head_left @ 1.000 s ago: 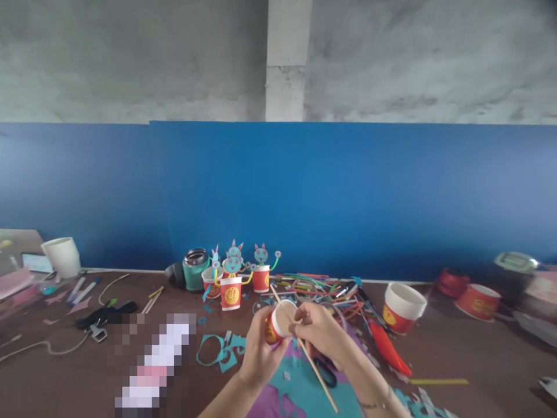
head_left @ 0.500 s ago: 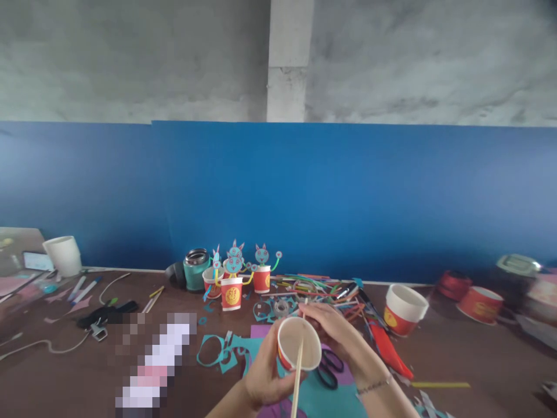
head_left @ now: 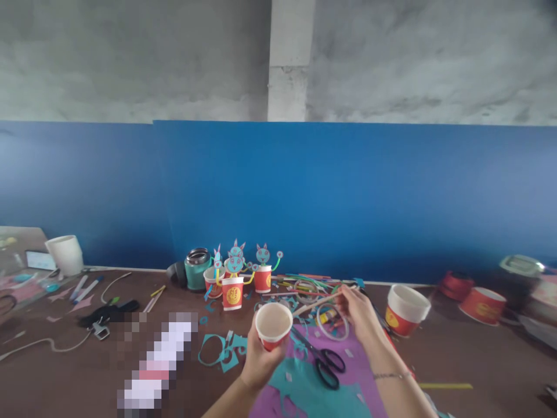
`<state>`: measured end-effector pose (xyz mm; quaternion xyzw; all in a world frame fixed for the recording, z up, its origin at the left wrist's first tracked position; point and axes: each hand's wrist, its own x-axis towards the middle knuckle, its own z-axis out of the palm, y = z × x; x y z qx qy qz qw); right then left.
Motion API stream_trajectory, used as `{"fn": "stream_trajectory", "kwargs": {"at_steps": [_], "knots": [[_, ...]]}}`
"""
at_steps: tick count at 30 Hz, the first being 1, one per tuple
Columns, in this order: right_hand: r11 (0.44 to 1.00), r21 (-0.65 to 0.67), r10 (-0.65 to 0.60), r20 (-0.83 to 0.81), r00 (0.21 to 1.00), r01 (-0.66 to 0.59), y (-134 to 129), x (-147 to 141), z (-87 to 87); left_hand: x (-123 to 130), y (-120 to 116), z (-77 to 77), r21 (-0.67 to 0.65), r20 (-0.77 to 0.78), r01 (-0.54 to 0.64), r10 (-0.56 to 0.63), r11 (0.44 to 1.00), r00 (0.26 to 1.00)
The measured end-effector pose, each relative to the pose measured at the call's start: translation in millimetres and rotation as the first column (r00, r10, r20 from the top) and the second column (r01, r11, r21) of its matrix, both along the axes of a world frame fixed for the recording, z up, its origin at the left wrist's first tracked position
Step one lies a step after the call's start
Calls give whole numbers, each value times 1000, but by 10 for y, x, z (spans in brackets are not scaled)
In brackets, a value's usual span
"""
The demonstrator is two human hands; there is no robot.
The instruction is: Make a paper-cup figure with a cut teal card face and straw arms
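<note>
A red and white paper cup [head_left: 274, 323] is in my left hand [head_left: 262, 361], its open mouth tilted toward me. My right hand [head_left: 357, 307] is out to the right, fingers closed on a pale wooden stick [head_left: 317, 302] that points left toward the cup. Black scissors [head_left: 326, 363] lie on purple paper [head_left: 361, 354] and teal paper [head_left: 331, 392] below my hands. A roll of clear tape [head_left: 321, 325] is left of my right hand.
Red cups with teal cat-face figures [head_left: 232, 293] stand at the back beside a teal flask [head_left: 196, 273]. Stacked cups [head_left: 404, 313] stand right of my right hand. Pipe cleaners [head_left: 304, 285] are heaped along the blue partition [head_left: 339, 203]. Teal scraps [head_left: 213, 350] lie left.
My right hand has moved right and away from the cup, taking the stick out of it. My left hand has shifted left and slightly up with the cup. The scissors and papers are now uncovered.
</note>
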<state>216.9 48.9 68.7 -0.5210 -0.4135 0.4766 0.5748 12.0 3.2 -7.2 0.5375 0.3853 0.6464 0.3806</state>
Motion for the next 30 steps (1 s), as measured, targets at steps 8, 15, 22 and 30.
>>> {"fn": "stream_trajectory", "kwargs": {"at_steps": [8, 15, 22, 30], "knots": [[985, 103, -143, 46, 989, 138, -95, 65, 138, 2, -30, -31, 53, -80, 138, -133, 989, 988], [997, 48, -52, 0, 999, 52, -11, -186, -77, 13, -17, -74, 68, -88, 132, -126, 989, 988], [988, 2, -155, -49, 987, 155, 37, 83, -24, -7, -19, -24, 87, -59, 47, -42, 995, 997], [995, -71, -72, -91, 993, 66, 19, -218, -179, 29, -84, 47, 93, 41, 84, -88, 992, 995]]}}
